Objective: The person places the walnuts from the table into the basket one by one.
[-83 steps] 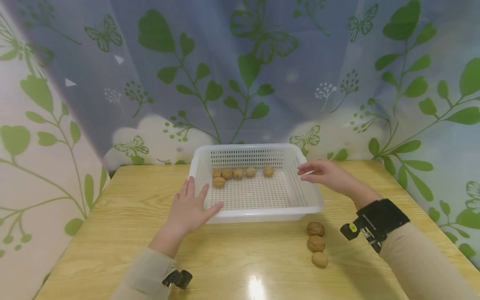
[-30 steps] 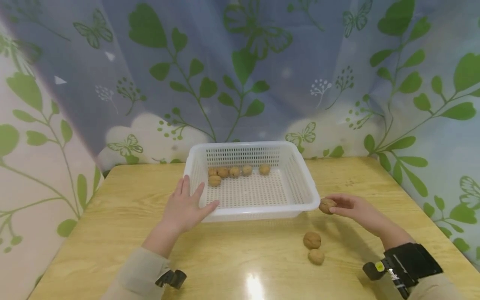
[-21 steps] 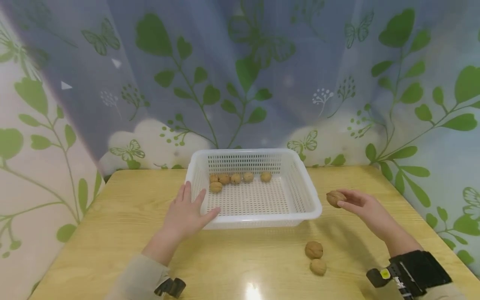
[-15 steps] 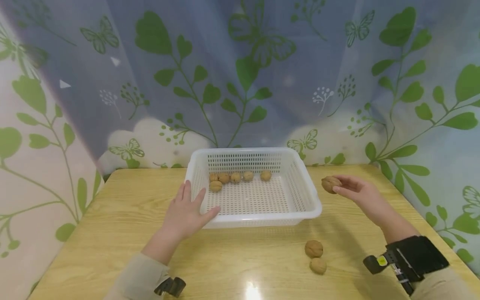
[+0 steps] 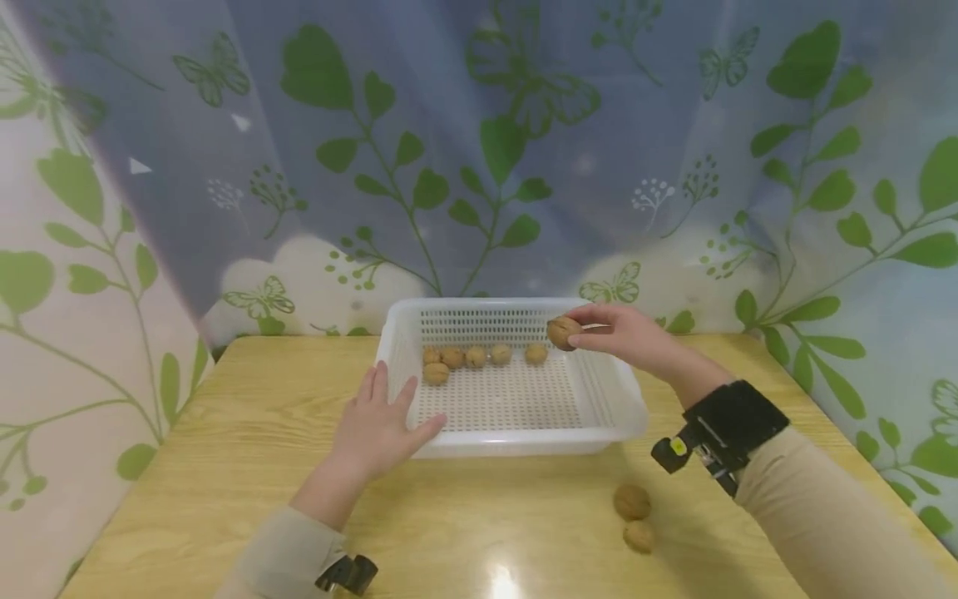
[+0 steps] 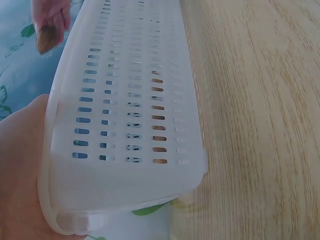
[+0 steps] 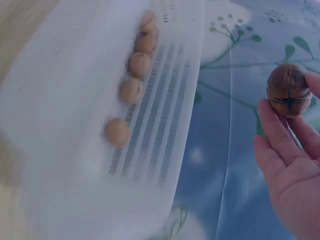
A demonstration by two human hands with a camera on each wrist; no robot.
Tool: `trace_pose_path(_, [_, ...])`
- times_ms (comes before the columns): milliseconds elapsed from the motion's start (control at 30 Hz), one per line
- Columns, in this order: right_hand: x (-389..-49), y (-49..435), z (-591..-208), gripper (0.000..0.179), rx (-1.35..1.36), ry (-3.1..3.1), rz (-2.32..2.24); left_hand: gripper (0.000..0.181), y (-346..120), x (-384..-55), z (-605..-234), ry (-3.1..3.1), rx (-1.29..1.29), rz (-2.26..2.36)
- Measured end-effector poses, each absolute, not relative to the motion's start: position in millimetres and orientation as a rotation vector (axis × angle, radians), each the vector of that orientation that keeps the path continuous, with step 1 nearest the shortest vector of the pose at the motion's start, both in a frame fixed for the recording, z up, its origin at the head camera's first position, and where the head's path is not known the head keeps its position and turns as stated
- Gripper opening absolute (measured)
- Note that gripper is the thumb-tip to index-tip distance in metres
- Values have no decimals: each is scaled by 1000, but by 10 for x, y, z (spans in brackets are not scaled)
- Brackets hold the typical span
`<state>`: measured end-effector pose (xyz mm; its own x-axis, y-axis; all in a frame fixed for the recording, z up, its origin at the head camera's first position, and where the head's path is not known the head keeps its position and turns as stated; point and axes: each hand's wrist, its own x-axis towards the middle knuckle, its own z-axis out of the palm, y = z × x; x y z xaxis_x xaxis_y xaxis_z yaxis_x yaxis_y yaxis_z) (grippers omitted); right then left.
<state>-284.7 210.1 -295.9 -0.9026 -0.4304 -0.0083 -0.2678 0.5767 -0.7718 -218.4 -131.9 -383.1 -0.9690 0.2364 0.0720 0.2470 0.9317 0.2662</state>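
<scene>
A white plastic basket (image 5: pixel 516 437) with slotted walls stands on the wooden table. Inside it several walnuts (image 5: pixel 476 357) lie along the back and left, one slightly apart from the row. My left hand (image 5: pixel 377 424) rests on the basket's left rim with fingers spread; in the left wrist view that hand (image 6: pixel 20 165) touches the rim. Over the basket's back right part, my right hand (image 5: pixel 624 335) pinches a brown walnut (image 5: pixel 563 333) between thumb and fingers. The right wrist view shows this cracked-looking walnut (image 7: pixel 289 90) at the fingertips.
Two walnuts (image 5: pixel 632 502) sit on the table (image 5: pixel 479 516) in front of the basket's right corner. A patterned curtain (image 5: pixel 464 166) with leaves and butterflies hangs directly behind the table. Each wrist wears a small black camera.
My right hand took one walnut from the three on the table, lifted it, and carried it left over the basket. The left hand has stayed on the rim.
</scene>
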Motion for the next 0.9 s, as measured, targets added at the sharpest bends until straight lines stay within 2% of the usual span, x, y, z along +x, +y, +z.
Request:
trace_pose_path(333, [-3386,1373,-3013,50,-767,2586,-1067,90,-1329,-2179,-3837,-3068,-352,-451])
trace_pose_path(633, [-3667,1014,-3322,46,-801,2631,-871,90,-1313,-2185,-3847,-3059,-377,-409])
trace_pose_path(767, [-3736,931,-3567,42,-742,2633,-772,88,-1280,-2188,-3842,-3067,-379,-410])
trace_pose_path(900, [-3781,808,-3830,39,-796,2643,-663,86,-1285,-2182,-3842,-3055,-370,-407])
